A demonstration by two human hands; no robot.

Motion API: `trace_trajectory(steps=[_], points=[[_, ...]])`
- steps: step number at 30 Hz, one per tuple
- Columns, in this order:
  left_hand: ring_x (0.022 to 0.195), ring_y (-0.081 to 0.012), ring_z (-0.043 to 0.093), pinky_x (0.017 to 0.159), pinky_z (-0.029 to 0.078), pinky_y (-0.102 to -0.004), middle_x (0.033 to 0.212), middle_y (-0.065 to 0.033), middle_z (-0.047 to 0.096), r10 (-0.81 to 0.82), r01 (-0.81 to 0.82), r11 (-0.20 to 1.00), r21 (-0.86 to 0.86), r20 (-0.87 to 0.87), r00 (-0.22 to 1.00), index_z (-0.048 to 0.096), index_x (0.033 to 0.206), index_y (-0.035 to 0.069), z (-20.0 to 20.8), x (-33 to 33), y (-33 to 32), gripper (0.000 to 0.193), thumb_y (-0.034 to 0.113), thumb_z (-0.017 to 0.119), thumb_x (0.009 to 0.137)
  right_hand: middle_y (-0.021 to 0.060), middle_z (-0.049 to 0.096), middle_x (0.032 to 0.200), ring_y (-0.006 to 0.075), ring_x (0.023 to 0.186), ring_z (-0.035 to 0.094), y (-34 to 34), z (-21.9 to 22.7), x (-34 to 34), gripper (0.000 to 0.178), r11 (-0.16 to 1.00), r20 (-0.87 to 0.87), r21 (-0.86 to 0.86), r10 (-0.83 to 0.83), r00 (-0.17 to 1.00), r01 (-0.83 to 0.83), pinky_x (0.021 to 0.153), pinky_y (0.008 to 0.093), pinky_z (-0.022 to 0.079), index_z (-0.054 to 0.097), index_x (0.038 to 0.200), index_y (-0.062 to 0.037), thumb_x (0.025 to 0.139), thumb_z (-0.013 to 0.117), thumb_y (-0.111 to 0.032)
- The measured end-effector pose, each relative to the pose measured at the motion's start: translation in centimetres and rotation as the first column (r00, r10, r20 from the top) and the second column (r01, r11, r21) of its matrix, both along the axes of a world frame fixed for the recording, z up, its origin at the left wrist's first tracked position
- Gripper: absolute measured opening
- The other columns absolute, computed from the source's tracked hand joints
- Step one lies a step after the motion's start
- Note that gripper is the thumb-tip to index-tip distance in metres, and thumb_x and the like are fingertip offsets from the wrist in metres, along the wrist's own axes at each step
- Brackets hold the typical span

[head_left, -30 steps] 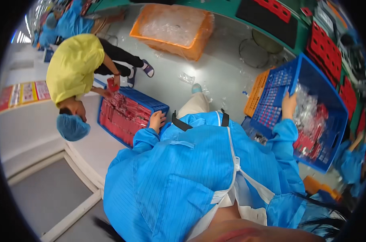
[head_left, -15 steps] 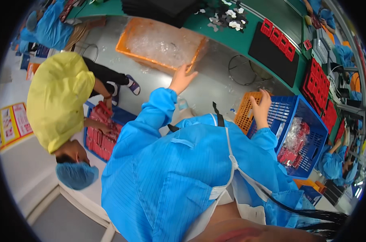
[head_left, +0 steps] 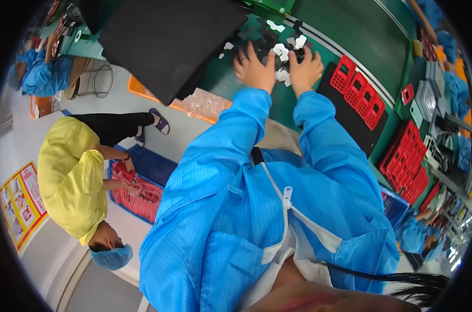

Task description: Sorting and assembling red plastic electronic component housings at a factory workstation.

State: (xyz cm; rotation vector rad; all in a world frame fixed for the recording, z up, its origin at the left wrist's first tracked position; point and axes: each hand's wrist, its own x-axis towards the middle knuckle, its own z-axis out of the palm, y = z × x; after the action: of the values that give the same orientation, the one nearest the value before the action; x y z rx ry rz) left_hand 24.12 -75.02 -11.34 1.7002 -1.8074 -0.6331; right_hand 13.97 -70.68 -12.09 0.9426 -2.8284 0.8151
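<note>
Both of my hands reach over the green workbench (head_left: 218, 78) at a loose pile of small flat cut pieces (head_left: 281, 51), some white, others black or grey. My left hand (head_left: 257, 71) is at the pile's left side, fingers spread and thumb toward the middle. Opposite it, my right hand (head_left: 305, 72) lies at the right side with its fingers apart. The hands frame the white pieces between them. Neither hand visibly grips anything, though the fingertips partly hide the pieces under them.
Large black sheets (head_left: 166, 47) overhang the bench edge at left. Right of my hands, several red plastic frames (head_left: 356, 91) lie on a black mat (head_left: 334, 99), with stacked red frames (head_left: 402, 161) beyond. A person in yellow (head_left: 69, 171) handles red parts in a blue crate (head_left: 155, 161). An orange bin (head_left: 207, 106) holds clear plastic.
My hands have moved forward from above the floor and crates to the pile on the bench, coming closer together. My body has come nearer the bench. The person in yellow still bends over the crate.
</note>
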Motion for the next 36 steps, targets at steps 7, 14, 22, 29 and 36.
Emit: trace_trajectory(steps=[7, 14, 22, 29, 36], points=[[0.115, -0.0365, 0.043, 0.097, 0.033, -0.0473, 0.129, -0.0155, 0.049, -0.046, 0.058, 0.994, 0.090, -0.132, 0.990, 0.056, 0.124, 0.009, 0.0, -3.1, 0.3, 0.041, 0.029, 0.057, 0.088, 0.0115, 0.060, 0.105, 0.0332, 0.098, 0.054, -2.1, -1.2, 0.5, 0.023, 0.942, 0.302, -0.324, 0.190, 0.934, -0.087, 0.086, 0.0435, 0.041, 0.064, 0.105, -0.0111, 0.085, 0.060, -0.022], [0.098, -0.0276, 0.058, 0.084, 0.047, -0.0352, 0.110, -0.0158, 0.061, 0.191, 0.028, 0.919, 0.394, -0.505, 0.842, 0.062, 0.114, 0.006, 1.4, -4.9, 0.0, 0.027, 0.020, 0.059, 0.090, 0.0090, 0.064, 0.089, 0.0200, 0.080, 0.061, -2.7, -0.7, 0.0, 0.018, 0.854, 0.735, -0.465, 0.224, 0.640, 0.234, 0.069, 0.0319, 0.048, 0.066, 0.092, -0.0022, 0.088, 0.063, -0.020], [0.092, -0.0217, 0.062, 0.080, 0.049, -0.0327, 0.100, -0.0139, 0.066, 0.120, 0.081, 0.955, 0.284, -0.624, 0.772, 0.064, 0.106, 0.002, 3.0, -4.7, -1.3, 0.025, 0.015, 0.067, 0.084, 0.0099, 0.063, 0.088, 0.0212, 0.079, 0.061, -3.6, 3.5, 0.3, 0.015, 0.838, 0.642, -0.508, 0.216, 0.736, 0.197, 0.069, 0.0319, 0.048, 0.067, 0.089, -0.0013, 0.086, 0.065, -0.016], [0.092, -0.0145, 0.059, 0.081, 0.048, -0.0273, 0.102, -0.0078, 0.064, -0.188, 0.334, 0.940, 0.070, -0.709, 0.679, 0.063, 0.109, 0.000, 8.1, -3.4, 1.8, 0.024, 0.012, 0.064, 0.088, 0.0127, 0.064, 0.086, 0.0259, 0.078, 0.063, 0.6, 8.8, 2.1, 0.013, 0.721, 0.490, -0.630, 0.082, 0.868, 0.287, 0.068, 0.0340, 0.050, 0.067, 0.088, -0.0022, 0.084, 0.065, -0.014], [0.092, -0.0205, 0.061, 0.081, 0.050, -0.0315, 0.106, -0.0134, 0.063, -0.272, 0.707, 0.695, 0.130, -0.863, 0.426, 0.057, 0.114, -0.001, 12.2, 0.3, 14.7, 0.025, 0.013, 0.057, 0.093, 0.0147, 0.062, 0.085, 0.0308, 0.078, 0.062, 14.9, 14.1, 7.4, 0.011, 0.580, 0.305, -0.720, -0.229, 0.924, 0.381, 0.070, 0.0376, 0.050, 0.066, 0.085, -0.0015, 0.081, 0.064, -0.011]])
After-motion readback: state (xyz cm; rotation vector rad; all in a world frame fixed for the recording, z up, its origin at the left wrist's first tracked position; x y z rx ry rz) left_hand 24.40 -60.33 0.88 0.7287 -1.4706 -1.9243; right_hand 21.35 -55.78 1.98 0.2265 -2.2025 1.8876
